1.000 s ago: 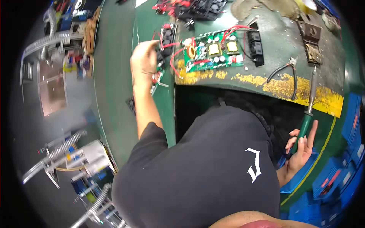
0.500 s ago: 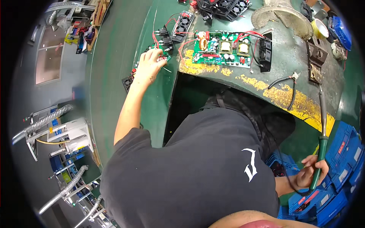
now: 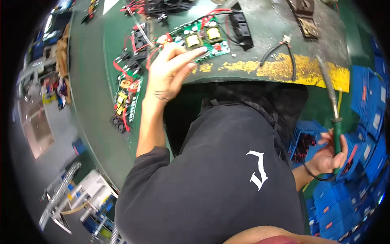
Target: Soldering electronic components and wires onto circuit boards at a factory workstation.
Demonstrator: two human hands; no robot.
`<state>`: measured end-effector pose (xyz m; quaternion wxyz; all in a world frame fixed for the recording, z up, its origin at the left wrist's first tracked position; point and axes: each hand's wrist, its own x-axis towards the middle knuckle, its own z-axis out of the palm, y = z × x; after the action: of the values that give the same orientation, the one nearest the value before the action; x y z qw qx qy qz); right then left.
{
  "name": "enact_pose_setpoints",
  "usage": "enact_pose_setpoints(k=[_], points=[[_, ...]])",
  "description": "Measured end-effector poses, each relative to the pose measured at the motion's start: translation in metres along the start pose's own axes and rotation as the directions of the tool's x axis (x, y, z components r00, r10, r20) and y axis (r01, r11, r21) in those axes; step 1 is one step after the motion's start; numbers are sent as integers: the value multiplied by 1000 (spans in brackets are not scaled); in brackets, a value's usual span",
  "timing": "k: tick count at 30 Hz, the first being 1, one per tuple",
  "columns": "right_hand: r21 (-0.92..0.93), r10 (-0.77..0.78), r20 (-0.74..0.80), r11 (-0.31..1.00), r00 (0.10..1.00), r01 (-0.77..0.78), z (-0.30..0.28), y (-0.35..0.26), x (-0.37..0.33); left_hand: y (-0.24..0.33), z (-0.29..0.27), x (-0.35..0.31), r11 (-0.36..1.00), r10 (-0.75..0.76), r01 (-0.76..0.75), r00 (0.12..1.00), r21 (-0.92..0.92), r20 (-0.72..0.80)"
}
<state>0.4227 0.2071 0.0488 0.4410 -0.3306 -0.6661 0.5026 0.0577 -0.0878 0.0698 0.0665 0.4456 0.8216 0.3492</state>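
Observation:
My left hand is over the near left part of a green circuit board, its index finger and thumb stretched to the right. A thin pale strand that looks like solder wire runs down to this hand; its end is hidden. My right hand is closed around the green handle of a soldering iron, its metal shaft pointing up past the yellow table edge. A smaller circuit board with a black fan lies left of my left hand. Cutting pliers lie spread on the table.
The green table has a worn yellow front edge. An iron stand is at the back right, with black fan units nearer the middle. Blue bins are stacked at the right; one holds small dark parts.
My left hand has moved right, from the smaller board to the larger one. The soldering iron's tip has shifted left, nearer the pliers. The whole view has turned.

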Motion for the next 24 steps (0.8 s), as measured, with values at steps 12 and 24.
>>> enact_pose_setpoints(k=[12, 24], points=[[140, -190, 391, 979, 900, 146, 98, -7, -64, -27, 72, 35, 975, 216, -215, 976, 54, -12], [88, -163, 547, 987, 821, 137, 134, -1, -61, -41, 80, 43, 960, 255, -256, 967, 112, 30]])
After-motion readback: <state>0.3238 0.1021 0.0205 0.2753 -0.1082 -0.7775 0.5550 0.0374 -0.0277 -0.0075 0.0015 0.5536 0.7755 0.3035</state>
